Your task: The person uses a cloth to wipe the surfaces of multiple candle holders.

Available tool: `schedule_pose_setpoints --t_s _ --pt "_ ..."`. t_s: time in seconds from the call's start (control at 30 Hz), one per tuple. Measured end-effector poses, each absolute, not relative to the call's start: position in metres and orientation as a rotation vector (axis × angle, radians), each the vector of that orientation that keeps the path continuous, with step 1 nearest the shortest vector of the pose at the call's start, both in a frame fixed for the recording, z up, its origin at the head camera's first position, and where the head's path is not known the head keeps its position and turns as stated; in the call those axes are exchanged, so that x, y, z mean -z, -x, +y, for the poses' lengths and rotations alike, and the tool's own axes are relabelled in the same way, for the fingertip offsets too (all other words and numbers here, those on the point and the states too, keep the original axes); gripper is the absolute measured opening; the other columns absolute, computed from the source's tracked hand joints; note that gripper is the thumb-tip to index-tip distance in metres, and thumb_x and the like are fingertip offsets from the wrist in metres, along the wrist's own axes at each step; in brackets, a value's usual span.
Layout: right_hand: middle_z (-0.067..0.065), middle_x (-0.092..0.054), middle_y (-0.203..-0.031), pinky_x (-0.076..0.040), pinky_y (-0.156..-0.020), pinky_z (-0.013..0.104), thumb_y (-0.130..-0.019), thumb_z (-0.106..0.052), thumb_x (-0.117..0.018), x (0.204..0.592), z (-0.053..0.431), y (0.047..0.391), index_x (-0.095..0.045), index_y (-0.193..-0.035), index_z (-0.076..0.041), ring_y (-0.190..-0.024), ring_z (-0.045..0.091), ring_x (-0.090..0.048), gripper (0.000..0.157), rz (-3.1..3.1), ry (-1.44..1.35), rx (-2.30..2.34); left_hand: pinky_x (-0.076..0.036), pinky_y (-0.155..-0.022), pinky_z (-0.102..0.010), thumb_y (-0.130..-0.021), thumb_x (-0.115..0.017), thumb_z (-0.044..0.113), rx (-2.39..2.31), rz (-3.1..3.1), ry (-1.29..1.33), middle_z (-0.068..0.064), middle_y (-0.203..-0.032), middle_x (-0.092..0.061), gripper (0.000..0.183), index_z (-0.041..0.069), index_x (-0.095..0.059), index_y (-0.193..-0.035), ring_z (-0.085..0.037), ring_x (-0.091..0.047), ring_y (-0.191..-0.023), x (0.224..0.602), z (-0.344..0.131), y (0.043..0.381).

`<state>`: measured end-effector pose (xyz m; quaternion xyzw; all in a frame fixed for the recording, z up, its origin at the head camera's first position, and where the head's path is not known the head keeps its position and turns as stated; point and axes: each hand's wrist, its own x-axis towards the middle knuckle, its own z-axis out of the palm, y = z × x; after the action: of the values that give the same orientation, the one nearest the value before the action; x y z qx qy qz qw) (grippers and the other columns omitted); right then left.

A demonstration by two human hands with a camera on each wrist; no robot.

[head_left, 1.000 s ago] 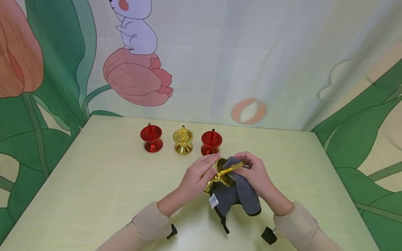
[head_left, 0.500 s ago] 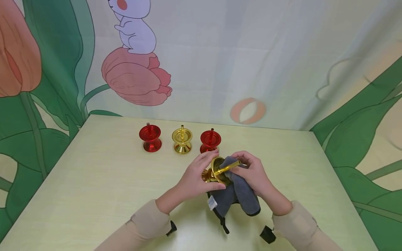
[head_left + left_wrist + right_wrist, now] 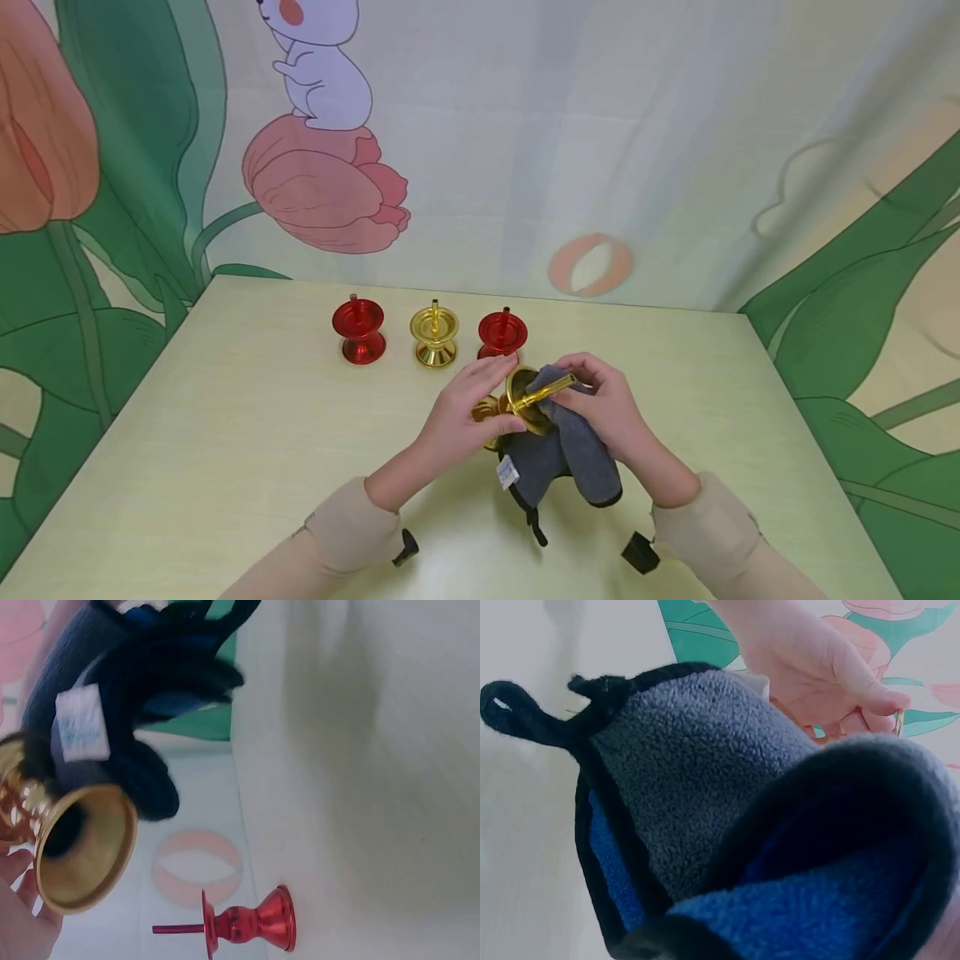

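A shiny gold candlestick (image 3: 546, 392) is held tilted above the table, its long spike pointing up and right. My left hand (image 3: 459, 410) grips it around the dish, thumb below and fingers above; its hollow base (image 3: 94, 859) faces the left wrist camera. My right hand (image 3: 609, 410) pinches a grey cloth (image 3: 588, 458) and presses it into the dish beside the spike. The cloth's loose end hangs below, showing a white label, black edging and a loop. In the right wrist view the cloth's blue underside (image 3: 802, 915) shows. My right fingertips are partly hidden by the cloth.
Behind the hands stand a red candlestick (image 3: 359, 331), a gold one (image 3: 434, 332) and another red one (image 3: 502, 330), in a row on the pale table (image 3: 262, 433). The last is close to my left fingertips. A printed curtain (image 3: 480, 167) hangs behind.
My left hand has shifted its grip, the thumb moving down off the stem to below the dish. The candlestick has turned and risen slightly. My right hand keeps the cloth in the dish.
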<state>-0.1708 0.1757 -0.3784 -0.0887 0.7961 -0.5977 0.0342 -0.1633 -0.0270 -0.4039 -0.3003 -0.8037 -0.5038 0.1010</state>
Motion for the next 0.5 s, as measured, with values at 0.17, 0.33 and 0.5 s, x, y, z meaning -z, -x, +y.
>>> schedule_pose_setpoints --t_s 0.17,0.33,0.5 --pt "-0.003 -0.059 -0.089 -0.048 -0.072 0.022 -0.077 -0.001 -0.062 0.379 0.175 0.170 -0.055 -0.103 0.002 -0.077 0.010 -0.060 0.027 2.430 0.283 1.841 -0.042 -0.094 -0.037 -0.075 -0.063 0.039 1.505 -2.429 0.907 -0.006 -0.133 -0.045 0.063 0.015 -0.045 -0.131 -0.018 -0.038 -0.124 0.404 -0.030 0.161" --pt "0.008 -0.060 -0.095 -0.049 -0.071 0.023 -0.077 -0.001 -0.062 0.377 0.175 0.167 -0.055 -0.103 0.002 -0.077 0.011 -0.060 0.027 2.403 0.388 1.764 -0.042 -0.093 -0.045 -0.079 -0.059 0.041 1.776 -2.491 1.017 -0.004 -0.134 -0.044 0.060 0.014 -0.044 -0.131 -0.023 -0.042 -0.122 0.400 -0.037 0.163" --pt "0.013 -0.060 -0.097 -0.050 -0.070 0.023 -0.077 0.000 -0.061 0.375 0.175 0.167 -0.055 -0.104 0.002 -0.077 0.011 -0.060 0.028 2.399 0.441 1.733 -0.038 -0.095 -0.049 -0.081 -0.054 0.045 1.919 -2.460 1.039 -0.003 -0.134 -0.043 0.060 0.016 -0.041 -0.133 -0.023 -0.041 -0.123 0.399 -0.039 0.164"
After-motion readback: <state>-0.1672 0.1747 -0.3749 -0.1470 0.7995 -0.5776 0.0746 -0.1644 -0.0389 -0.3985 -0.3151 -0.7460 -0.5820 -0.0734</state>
